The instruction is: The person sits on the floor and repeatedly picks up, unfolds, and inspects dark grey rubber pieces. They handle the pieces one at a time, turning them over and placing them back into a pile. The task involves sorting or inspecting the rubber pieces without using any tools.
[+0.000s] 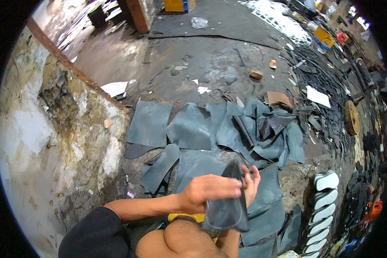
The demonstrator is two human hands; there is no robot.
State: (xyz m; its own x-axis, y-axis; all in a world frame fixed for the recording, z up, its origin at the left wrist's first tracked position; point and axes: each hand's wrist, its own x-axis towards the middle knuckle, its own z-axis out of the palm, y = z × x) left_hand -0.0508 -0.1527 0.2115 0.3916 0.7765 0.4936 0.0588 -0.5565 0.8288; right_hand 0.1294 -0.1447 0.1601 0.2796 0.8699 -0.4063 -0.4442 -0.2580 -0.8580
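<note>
A dark, flexible sheet piece, like rubber or leather, is held up in front of my lap, with a pale curved line on its face. Across its upper part lies my left hand, its fingers blurred by motion, so their grip does not show. Behind the sheet's right edge my right hand supports it, fingertips curved upward and partly hidden. Just beyond both hands, grey-green sheet pieces are spread on the ground, some overlapping. A folded black piece rests on the farther ones.
To the right stands a row of white sole-shaped pieces. Dark strips and scraps heap along the right side. A stained wall closes the left. On the floor farther off lie a brown block and a clear plastic bag.
</note>
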